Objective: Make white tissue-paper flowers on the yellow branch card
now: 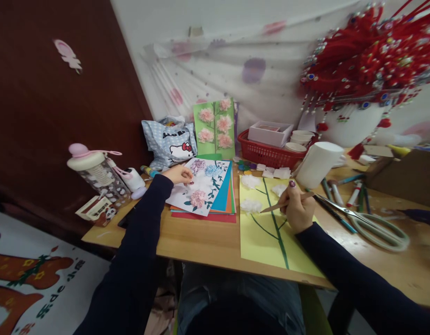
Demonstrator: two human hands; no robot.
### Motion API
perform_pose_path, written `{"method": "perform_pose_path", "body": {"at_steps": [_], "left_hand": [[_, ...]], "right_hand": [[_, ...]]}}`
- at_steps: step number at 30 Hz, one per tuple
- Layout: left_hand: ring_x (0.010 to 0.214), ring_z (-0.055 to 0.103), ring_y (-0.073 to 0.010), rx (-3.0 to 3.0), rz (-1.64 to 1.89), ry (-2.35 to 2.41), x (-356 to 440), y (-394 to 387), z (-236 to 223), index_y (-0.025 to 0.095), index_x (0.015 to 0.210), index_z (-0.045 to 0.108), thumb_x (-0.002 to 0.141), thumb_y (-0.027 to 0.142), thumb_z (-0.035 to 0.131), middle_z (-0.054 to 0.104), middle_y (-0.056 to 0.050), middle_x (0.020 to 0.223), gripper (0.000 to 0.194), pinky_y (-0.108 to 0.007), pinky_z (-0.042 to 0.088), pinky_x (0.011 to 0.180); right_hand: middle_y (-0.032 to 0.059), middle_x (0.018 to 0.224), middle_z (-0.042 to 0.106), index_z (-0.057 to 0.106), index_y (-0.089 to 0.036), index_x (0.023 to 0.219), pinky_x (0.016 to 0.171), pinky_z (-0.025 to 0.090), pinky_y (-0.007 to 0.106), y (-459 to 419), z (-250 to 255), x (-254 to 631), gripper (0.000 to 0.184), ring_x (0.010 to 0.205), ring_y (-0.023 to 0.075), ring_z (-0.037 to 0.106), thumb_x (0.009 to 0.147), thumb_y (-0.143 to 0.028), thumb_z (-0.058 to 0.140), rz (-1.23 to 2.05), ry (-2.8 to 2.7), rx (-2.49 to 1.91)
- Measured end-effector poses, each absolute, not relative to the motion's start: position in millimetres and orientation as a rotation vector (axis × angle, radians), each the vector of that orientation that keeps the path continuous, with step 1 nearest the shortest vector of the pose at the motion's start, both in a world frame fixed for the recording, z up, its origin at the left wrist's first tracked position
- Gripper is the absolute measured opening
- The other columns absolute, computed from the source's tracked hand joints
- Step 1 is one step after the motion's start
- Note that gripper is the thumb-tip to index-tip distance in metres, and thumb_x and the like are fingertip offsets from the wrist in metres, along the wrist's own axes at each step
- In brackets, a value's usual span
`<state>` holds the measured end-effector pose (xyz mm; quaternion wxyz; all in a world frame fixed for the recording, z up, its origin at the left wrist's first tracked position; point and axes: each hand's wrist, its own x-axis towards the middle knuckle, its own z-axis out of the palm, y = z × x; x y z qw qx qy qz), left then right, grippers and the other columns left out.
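The right grip (300,209) is closing around a thin brown stick (272,207), the thumb pressing along it, and is holding it over a yellow sheet (260,244). The stick's pointed end is reaching the lower edge of a white fluffy tuft (250,206) on the sheet's left side, while its other end is sticking out to the right of the hand. Two more tufts are sitting higher on the sheet, beside a dark green stem (282,246) that is running down its length and branching. The left grip (178,174) is hanging over a white flower-printed sheet (181,200), its fingertips drawing together near some pale fluff; I cannot tell whether they are holding anything. Coloured papers (221,202) are lying under the printed sheet. Just right of the yellow sheet, scissors (392,232) are resting among markers (354,194) on the wooden surface (208,237). Small white pieces (282,173) are lying beyond the sheet's far edge, with a white cylinder (319,163) standing near them. Farther back, a red basket (267,156) is holding a white box and cups, a green card with pink flowers (204,128) is standing upright, and a checked bag (166,144) is sitting beside it.
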<state>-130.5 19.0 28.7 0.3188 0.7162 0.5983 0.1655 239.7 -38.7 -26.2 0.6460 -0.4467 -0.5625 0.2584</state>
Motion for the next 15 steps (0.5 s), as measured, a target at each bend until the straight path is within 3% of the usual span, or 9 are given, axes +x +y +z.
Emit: {"method": "perform_pose_path", "body": {"at_steps": [4,7,15], "left_hand": [[0.058,0.058,-0.0166,1.88,0.419,1.566,-129.9,19.0,25.5,0.015,0.079,0.065,0.056,0.029,0.074,0.062,0.001,0.058,0.029,-0.027,0.045,0.06],[0.064,0.059,-0.0168,1.904,0.432,1.554,-128.1,18.6,25.2,0.016,0.07,0.063,0.055,0.03,0.075,0.063,0.0,0.062,0.024,-0.026,0.044,0.063],[0.059,0.057,-0.0135,1.9,0.439,1.534,-127.9,20.1,25.5,0.016,0.069,0.061,0.066,0.038,0.066,0.062,0.001,0.059,0.023,-0.023,0.045,0.061]], "right_hand": [[-0.0023,0.029,0.039,0.051,-0.018,0.045,0.03,0.026,0.021,-40.1,-24.5,238.7,0.06,0.026,0.0076,0.037,0.086,-0.061,0.046,0.596,-1.261,-1.04],[-0.0021,0.029,0.04,0.051,-0.018,0.045,0.03,0.026,0.021,-41.1,-23.1,237.9,0.06,0.026,0.0078,0.037,0.086,-0.062,0.046,0.59,-1.268,-1.041],[-0.002,0.029,0.04,0.05,-0.017,0.044,0.029,0.026,0.02,-39.3,-23.2,238.3,0.061,0.026,0.0074,0.037,0.085,-0.064,0.047,0.596,-1.288,-1.004]]}}
